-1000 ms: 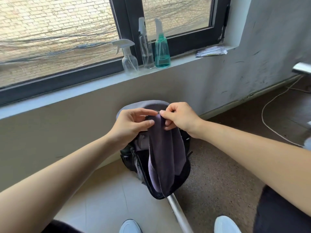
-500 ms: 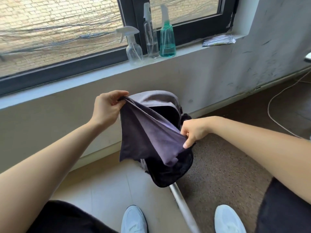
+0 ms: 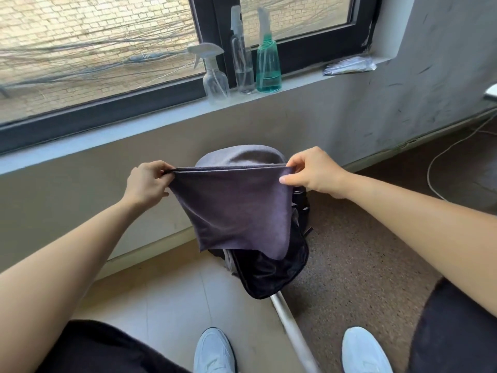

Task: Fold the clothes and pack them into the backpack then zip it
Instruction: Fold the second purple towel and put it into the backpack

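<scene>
While stretched level between two bare hands, hangs as a doubled sheet: dark purple-grey soft cloth garment (image 3: 236, 208), top edge taut, lower edge loose and draping. Pinched at one top corner by left hand (image 3: 146, 181), thumb and curled fingers clamped on the doubled edge; pinched at the other corner by right hand (image 3: 314, 170), fingers over the hem, thumb beneath. Held wide and high, seemingly to line up the layers and let the fabric's weight smooth it before a further fold. Suspended just in front of and over grey-and-black fabric backpack (image 3: 271, 270), which stands on the floor against the wall below the window with its dark main compartment gaping open, apparently ready to receive the piece; impossible to tell whether the hanging edge touches it. Judged mid-fold: garment not yet packed, zip undone. Behind, lined up on pale window sill (image 3: 107, 135): clear trigger spray bottle (image 3: 215, 76), tall clear plastic spray bottle (image 3: 243, 65), teal-filled plastic spray bottle (image 3: 269, 68). Below, silver metal pole (image 3: 290, 321) lying between two white shoes (image 3: 215, 351).
</scene>
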The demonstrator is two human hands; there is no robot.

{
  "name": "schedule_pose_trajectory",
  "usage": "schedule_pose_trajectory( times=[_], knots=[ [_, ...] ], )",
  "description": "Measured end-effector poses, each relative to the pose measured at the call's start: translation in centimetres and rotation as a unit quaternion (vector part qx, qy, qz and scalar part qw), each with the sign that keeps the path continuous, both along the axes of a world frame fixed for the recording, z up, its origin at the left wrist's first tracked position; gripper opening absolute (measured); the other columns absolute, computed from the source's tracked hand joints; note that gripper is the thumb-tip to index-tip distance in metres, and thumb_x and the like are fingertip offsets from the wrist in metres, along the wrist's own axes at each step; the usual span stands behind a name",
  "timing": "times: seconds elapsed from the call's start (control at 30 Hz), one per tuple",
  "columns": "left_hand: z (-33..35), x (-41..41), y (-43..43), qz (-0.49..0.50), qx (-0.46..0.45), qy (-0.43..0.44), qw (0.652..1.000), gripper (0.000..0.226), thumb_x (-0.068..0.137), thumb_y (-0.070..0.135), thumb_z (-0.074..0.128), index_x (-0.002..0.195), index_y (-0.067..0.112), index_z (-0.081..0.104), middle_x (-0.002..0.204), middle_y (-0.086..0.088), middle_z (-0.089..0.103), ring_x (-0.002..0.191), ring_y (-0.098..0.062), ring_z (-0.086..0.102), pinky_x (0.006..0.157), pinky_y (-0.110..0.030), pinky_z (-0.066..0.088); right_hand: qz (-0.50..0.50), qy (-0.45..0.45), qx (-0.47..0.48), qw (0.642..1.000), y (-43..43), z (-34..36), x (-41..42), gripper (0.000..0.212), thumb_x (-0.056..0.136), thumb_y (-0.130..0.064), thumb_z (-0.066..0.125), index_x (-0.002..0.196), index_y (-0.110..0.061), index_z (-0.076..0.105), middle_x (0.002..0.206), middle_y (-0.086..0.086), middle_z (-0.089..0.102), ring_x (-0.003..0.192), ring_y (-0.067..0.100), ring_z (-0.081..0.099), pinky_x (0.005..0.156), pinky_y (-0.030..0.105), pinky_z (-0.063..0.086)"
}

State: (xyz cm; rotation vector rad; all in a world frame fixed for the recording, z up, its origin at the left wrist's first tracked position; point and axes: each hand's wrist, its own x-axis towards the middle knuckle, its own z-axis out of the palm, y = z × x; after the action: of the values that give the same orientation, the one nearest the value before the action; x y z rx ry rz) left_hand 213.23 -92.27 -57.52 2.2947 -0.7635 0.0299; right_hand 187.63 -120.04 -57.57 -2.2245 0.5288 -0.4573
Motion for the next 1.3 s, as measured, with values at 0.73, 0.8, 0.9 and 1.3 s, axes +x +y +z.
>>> schedule_pose_trajectory(
  times=[0.73,0.8,0.9,1.3],
  knots=[
    [1.1,-2.1,-1.0,-0.096,-0.125,0.238,0.958,0.009,0.095,0.001,0.068,0.101,-0.001,0.074,0.093,-0.014,0.068,0.08,-0.019,0.065,0.071,-0.02,0.062,-0.049,-0.09,0.205,0.973,-2.2,2.1,0.4,0.021,0.099,-0.013,0.062,0.108,0.003,0.071,0.094,0.009,0.069,0.08,0.015,0.061,0.068,0.025,0.054],
    [1.4,-2.5,-1.3,-0.083,-0.136,0.265,0.951,0.015,0.098,0.013,0.067,0.102,0.001,0.075,0.094,-0.014,0.069,0.079,-0.02,0.065,0.068,-0.024,0.063,-0.089,-0.109,0.227,0.964,-2.5,2.0,0.6,0.019,0.099,-0.018,0.063,0.102,-0.001,0.072,0.09,0.007,0.068,0.079,0.015,0.061,0.073,0.029,0.057],
    [2.0,-3.1,-1.7,-0.068,-0.119,0.279,0.951,0.025,0.1,0.028,0.065,0.106,0.006,0.075,0.092,-0.01,0.07,0.078,-0.021,0.065,0.063,-0.023,0.061,-0.156,-0.105,0.21,0.959,-2.9,1.7,0.8,0.028,0.089,-0.034,0.069,0.083,-0.006,0.072,0.079,0.004,0.064,0.074,0.017,0.056,0.069,0.035,0.054],
    [4.2,-6.1,-4.1,-0.022,-0.159,0.295,0.942,0.01,0.094,0.021,0.069,0.086,0.016,0.067,0.069,-0.002,0.05,0.046,-0.012,0.043,0.048,-0.02,0.048,-0.284,-0.152,0.116,0.94,-2.6,1.1,1.6,0.039,0.083,-0.036,0.075,0.073,0.002,0.07,0.062,0.0,0.049,0.062,0.014,0.041,0.06,0.028,0.037]
  ],
)
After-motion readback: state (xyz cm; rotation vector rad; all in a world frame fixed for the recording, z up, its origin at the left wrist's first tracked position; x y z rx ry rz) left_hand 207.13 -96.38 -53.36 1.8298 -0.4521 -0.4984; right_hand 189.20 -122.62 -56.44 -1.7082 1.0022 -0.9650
